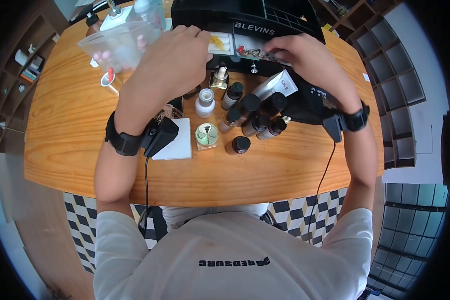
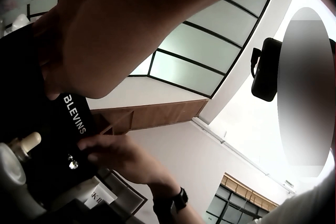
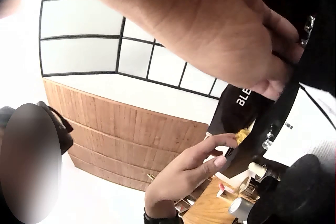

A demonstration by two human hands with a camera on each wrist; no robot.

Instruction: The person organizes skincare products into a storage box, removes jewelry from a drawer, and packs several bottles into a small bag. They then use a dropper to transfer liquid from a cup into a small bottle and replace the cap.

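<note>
A black BLEVINS organizer (image 1: pixel 255 29) has its front drawer (image 1: pixel 240 59) pulled out. Inside lie white ring rolls with a yellow piece (image 1: pixel 218 42) on the left and a small tangle of jewelry (image 1: pixel 252 51) in the middle. My left hand (image 1: pixel 172 65) lies at the drawer's left end; in the right wrist view that hand (image 3: pixel 191 169) has its index finger stretched toward the yellow piece, thumb apart. My right hand (image 1: pixel 302 52) reaches over the drawer's right part, loosely bent fingers beside the jewelry. Nothing shows between its fingertips in the head view.
In front of the drawer stand several dark bottles (image 1: pixel 257 124), a white jar (image 1: pixel 205 104), a dropper bottle (image 1: pixel 219 78) and a white SK-II tube (image 1: pixel 280 85). A black pouch (image 1: pixel 305 102) lies right. A clear plastic bin (image 1: pixel 112 45) and a cup (image 1: pixel 110 84) stand left.
</note>
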